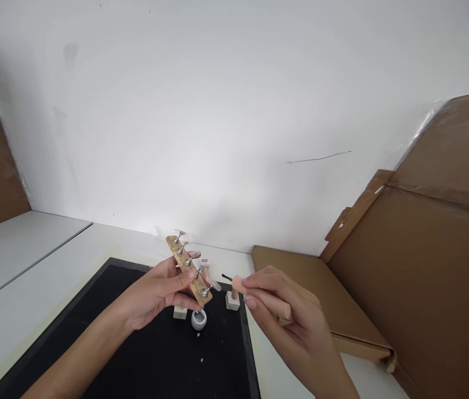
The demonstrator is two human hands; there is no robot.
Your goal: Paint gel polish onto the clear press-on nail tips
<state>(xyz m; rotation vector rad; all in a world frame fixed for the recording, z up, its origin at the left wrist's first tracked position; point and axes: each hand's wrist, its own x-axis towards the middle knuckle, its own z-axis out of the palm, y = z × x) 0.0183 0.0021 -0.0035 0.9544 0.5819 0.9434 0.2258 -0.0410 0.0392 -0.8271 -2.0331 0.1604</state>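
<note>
My left hand (pixel 168 285) is wrapped round a wooden nail-tip stand (pixel 188 267), tilted in the air above a black mat. Several metal posts stick up from the stand and carry clear nail tips; one nail tip (pixel 214 284) juts out at the near end. Between the fingers and thumb of my right hand (pixel 296 316) is a nail polish brush (pixel 265 296) with a pale pink handle. Its dark bristles point left toward the nearest nail tip, with a gap between them. Below the stand are a small round jar (pixel 199 320) and a pale square bottle (pixel 180 312).
Another pale square bottle (pixel 232 301) stands at the mat's right side. The black mat (pixel 168 360) lies on a white table (pixel 130 244) and holds small white flakes. A flat cardboard box (pixel 300 266) rests at right, beside a tall cardboard panel (pixel 437 255). A white wall (pixel 217 122) rises behind.
</note>
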